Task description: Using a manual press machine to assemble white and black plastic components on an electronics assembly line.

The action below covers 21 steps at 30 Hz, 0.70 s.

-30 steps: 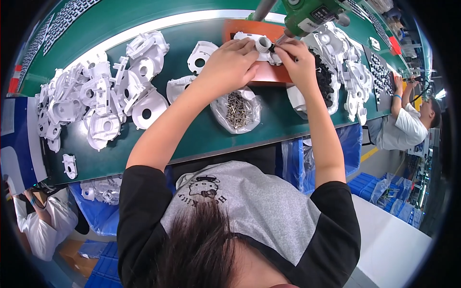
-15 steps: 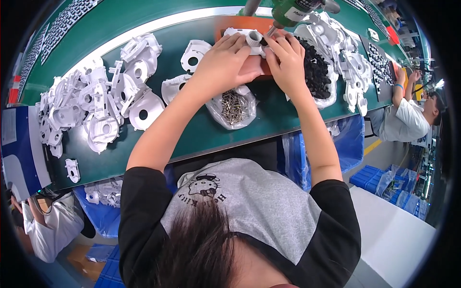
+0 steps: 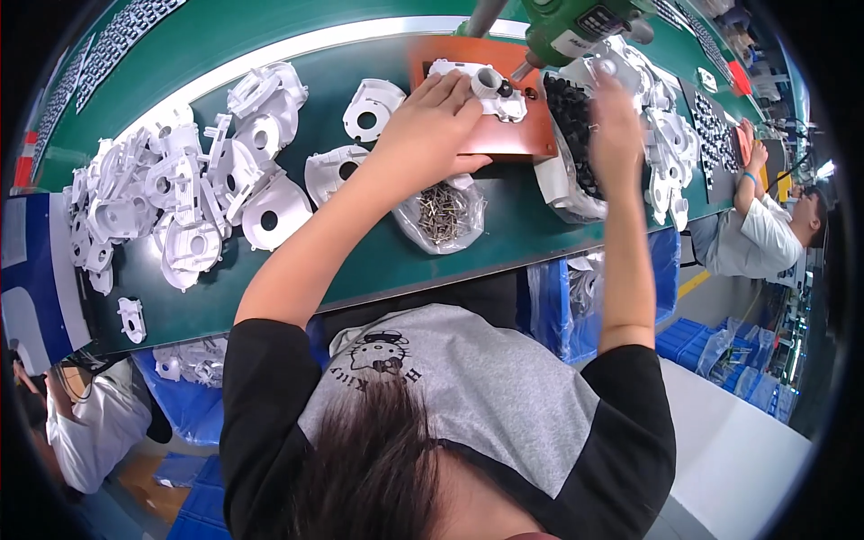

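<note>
My left hand [image 3: 434, 130] has its fingertips on a white plastic housing [image 3: 515, 108] with a round collar, holding it down on an orange block [image 3: 517, 139]. A small black piece [image 3: 506, 88] sits on the housing beside the collar. Above it is the pointed metal tip [image 3: 524, 68] of a green machine head [image 3: 576, 31]. My right hand [image 3: 616, 130] is smeared by motion over the right edge of a bag of small black parts [image 3: 569, 117]; its fingers cannot be made out.
A clear bag of screws [image 3: 441, 216] lies in front of the orange block. White plastic parts are heaped at the left [image 3: 162, 189] and at the right [image 3: 670, 144]. Two loose white covers [image 3: 371, 103] lie nearer. Co-workers sit at right [image 3: 765, 225] and lower left [image 3: 99, 423].
My right hand has left the housing and moved right to the black parts. The housing and block are now more exposed. My left hand stays on the housing.
</note>
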Each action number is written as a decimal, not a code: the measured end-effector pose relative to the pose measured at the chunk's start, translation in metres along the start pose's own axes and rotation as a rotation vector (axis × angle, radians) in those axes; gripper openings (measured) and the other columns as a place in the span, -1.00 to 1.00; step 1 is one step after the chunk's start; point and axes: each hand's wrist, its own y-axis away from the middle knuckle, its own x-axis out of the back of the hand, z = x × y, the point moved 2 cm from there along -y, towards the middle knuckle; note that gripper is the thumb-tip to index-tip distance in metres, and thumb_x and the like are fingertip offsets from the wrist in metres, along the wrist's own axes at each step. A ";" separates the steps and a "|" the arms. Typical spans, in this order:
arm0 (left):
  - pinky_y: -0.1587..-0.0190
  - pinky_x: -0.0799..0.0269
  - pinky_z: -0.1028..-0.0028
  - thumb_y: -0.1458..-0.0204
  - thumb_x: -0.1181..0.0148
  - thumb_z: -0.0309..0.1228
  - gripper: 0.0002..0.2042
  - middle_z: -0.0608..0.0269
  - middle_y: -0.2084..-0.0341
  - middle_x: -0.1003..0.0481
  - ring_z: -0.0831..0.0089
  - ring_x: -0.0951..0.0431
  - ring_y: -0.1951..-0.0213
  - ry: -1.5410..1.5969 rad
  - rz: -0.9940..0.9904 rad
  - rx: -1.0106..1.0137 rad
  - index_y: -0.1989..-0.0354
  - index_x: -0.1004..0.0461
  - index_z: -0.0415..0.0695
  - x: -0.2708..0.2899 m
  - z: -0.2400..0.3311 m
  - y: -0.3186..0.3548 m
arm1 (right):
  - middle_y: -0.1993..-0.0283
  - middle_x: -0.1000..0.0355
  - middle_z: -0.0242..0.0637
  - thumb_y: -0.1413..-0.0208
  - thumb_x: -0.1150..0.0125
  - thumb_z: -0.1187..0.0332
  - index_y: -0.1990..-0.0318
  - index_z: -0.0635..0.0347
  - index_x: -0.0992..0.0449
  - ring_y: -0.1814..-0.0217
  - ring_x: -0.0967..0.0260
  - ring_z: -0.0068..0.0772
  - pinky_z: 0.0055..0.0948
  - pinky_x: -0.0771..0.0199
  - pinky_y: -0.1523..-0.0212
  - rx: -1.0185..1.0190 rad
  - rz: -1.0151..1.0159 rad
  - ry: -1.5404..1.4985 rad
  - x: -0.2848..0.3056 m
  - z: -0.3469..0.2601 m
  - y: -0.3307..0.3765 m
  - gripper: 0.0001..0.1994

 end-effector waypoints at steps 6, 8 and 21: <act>-0.18 -0.18 0.22 0.26 -0.33 -0.10 -0.42 -0.06 -0.07 -0.29 0.04 -0.25 -0.14 0.054 0.011 -0.042 0.11 -0.38 -0.26 -0.007 0.002 -0.011 | -0.04 -0.36 -0.15 -0.07 0.21 0.54 -0.07 0.39 -0.31 -0.06 -0.33 -0.22 -0.40 -0.29 -0.11 0.032 -0.139 -1.233 0.071 0.102 -0.179 -0.62; -0.17 -0.19 0.23 0.26 -0.32 -0.10 -0.43 -0.04 -0.06 -0.30 0.05 -0.26 -0.14 0.028 0.015 -0.021 0.09 -0.39 -0.22 -0.002 -0.002 -0.005 | -0.01 -0.35 -0.17 -0.07 0.20 0.52 -0.03 0.36 -0.31 -0.02 -0.31 -0.24 -0.41 -0.28 -0.10 0.069 -0.125 -1.288 0.057 0.101 -0.186 -0.65; 0.06 -0.26 0.25 0.27 -0.32 -0.12 -0.54 0.18 0.27 -0.34 0.17 -0.32 0.10 0.087 -0.112 0.125 0.15 -0.44 -0.01 0.004 -0.004 -0.058 | 0.22 -0.28 -0.27 -0.08 0.16 0.40 0.23 0.20 -0.31 0.21 -0.21 -0.36 -0.43 -0.25 -0.03 0.218 0.122 -1.347 0.105 0.096 -0.169 -0.85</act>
